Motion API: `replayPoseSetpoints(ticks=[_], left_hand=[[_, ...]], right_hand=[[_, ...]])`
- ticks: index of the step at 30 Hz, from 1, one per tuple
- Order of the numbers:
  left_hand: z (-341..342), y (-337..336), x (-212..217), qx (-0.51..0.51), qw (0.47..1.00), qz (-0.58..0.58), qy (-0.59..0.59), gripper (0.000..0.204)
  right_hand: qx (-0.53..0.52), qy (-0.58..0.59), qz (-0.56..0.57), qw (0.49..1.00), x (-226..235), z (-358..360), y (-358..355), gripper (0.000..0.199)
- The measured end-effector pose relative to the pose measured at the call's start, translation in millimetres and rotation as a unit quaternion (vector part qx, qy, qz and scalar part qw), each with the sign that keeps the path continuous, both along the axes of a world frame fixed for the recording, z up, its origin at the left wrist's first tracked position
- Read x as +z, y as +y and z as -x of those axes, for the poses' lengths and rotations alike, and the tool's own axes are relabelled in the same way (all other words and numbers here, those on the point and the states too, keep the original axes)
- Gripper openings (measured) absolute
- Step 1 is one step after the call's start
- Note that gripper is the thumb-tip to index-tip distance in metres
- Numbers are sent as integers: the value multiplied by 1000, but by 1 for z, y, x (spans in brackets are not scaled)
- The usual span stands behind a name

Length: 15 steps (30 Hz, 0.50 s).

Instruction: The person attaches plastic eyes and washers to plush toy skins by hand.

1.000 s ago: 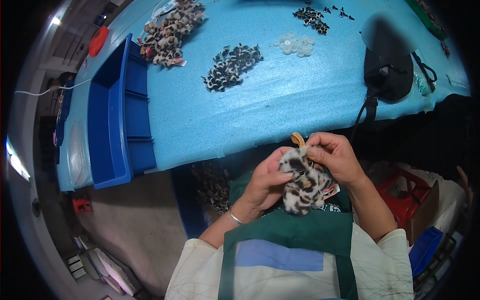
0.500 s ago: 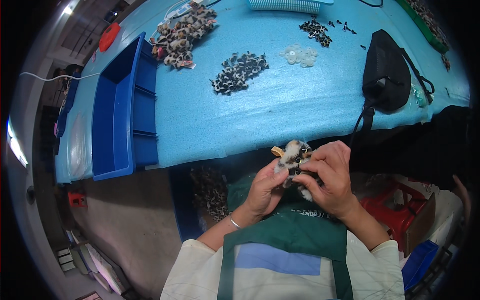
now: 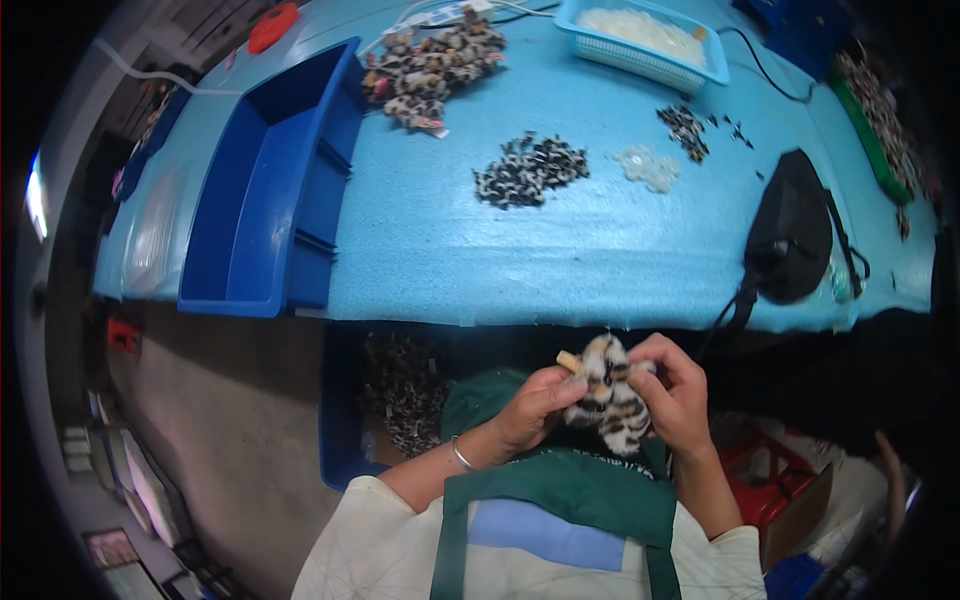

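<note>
A small plush toy (image 3: 615,415) with white, black and brown spotted fur is held over my lap, just below the table edge. A yellow ribbon loop (image 3: 570,361) sticks out of its upper left side. My left hand (image 3: 538,408) grips the toy's left side with thumb and fingers. On the other side, my right hand (image 3: 675,390) is closed on the toy's upper right, thumb and bent fingers pinching the fur. Whether a small part sits between those fingertips is hidden.
On the blue table (image 3: 420,270) lie spotted plush pieces (image 3: 440,70), small black-and-white fur pieces (image 3: 530,170), clear discs (image 3: 648,167) and small black parts (image 3: 684,132). A blue bin (image 3: 255,215), light-blue basket (image 3: 640,62) and black bag (image 3: 790,230) stand around them. Below is a bin of plush pieces (image 3: 405,395).
Both hands and the toy have moved lower in the view, and the toy has turned so its eyes no longer show plainly. The view has shifted, showing more of the basket.
</note>
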<state>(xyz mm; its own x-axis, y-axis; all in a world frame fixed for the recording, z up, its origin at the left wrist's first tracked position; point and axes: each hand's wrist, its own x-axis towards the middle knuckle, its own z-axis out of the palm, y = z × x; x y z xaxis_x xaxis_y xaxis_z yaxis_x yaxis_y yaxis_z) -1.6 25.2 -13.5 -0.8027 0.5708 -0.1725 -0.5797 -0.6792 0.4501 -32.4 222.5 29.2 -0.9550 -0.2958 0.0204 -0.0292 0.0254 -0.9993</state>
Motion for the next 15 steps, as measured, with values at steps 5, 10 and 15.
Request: replayPoseSetpoints(ticks=[5,10,15], left_hand=[[0,-21,7,63,996,-14,-64,30],[-9,-77,30,161,961,177,141,17],[-51,-140,-6,183,594,723,302,17]], right_hand=[[136,128,-16,982,2,11,-6,13],[254,181,-133,941,20,34,-41,22],[153,359,-206,897,38,122,-73,19]])
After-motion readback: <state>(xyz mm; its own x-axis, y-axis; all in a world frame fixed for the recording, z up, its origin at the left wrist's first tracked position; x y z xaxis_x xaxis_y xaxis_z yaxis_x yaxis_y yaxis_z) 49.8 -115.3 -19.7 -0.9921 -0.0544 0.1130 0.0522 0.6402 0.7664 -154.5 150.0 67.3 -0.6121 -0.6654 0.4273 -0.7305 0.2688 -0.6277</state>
